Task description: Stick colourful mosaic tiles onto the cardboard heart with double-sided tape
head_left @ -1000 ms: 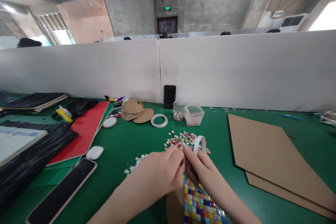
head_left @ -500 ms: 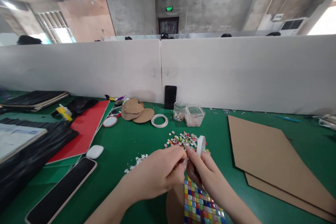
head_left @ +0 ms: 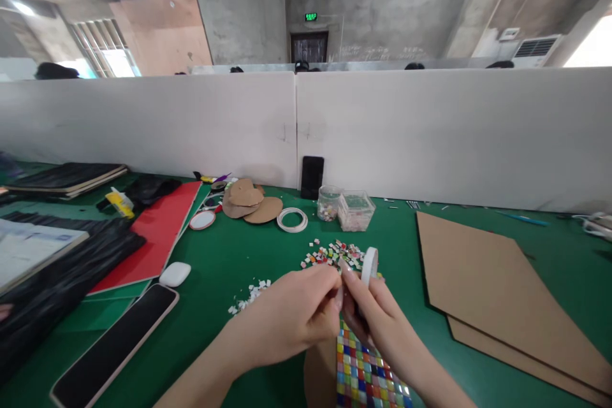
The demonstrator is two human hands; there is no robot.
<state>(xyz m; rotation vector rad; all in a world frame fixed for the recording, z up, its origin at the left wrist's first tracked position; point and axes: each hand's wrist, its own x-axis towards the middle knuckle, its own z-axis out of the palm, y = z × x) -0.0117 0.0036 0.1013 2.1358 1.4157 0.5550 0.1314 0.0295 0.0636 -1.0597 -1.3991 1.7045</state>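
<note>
My right hand (head_left: 375,312) holds a white roll of tape (head_left: 368,266) upright, edge on to the camera. My left hand (head_left: 291,312) pinches at the tape's loose end right beside it, fingertips of both hands touching. Under the hands lies a brown card piece covered with a grid of coloured mosaic tiles (head_left: 366,373). Just beyond the hands a heap of loose coloured tiles (head_left: 332,254) is spread on the green table (head_left: 229,255). Small white bits (head_left: 249,294) lie left of the hands.
Brown cardboard sheets (head_left: 482,287) lie at the right. Two clear tile containers (head_left: 347,207), a tape ring (head_left: 292,219), cardboard cutouts (head_left: 248,201) and a black phone (head_left: 312,176) stand near the white divider. A red sheet (head_left: 157,236), white mouse (head_left: 174,274) and black pad (head_left: 112,350) lie left.
Both hands stay together on the tape, shifting slightly toward me and right. The view has drifted a little; nothing else on the table moved.
</note>
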